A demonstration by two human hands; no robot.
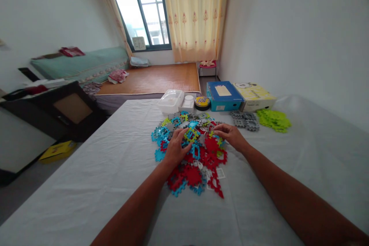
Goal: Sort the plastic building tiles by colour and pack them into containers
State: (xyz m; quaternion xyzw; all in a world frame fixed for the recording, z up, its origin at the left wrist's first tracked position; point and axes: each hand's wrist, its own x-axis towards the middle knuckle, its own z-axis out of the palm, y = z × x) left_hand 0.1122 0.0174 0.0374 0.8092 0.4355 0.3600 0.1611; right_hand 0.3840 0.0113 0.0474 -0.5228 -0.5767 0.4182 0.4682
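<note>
A mixed heap of flat interlocking plastic pieces with toothed edges, in red (211, 145), blue (159, 155), grey and yellow-green, lies on the white-covered table. My left hand (176, 149) rests on the heap's left side, thumb and fingers apart, beside a yellow-green square frame piece (190, 135). At the heap's right edge is my right hand (231, 134), its fingertips drawn together close to a small yellow-green piece (211, 133). What those fingertips pinch, if anything, is too small to make out.
Behind the heap stand a clear plastic tub (170, 101), a white box (188, 102), a round black-and-yellow tin (202, 103), a blue box (224, 97) and a yellow box (253, 96). Grey pieces (245, 120) and lime-green pieces (273, 120) lie sorted at the right.
</note>
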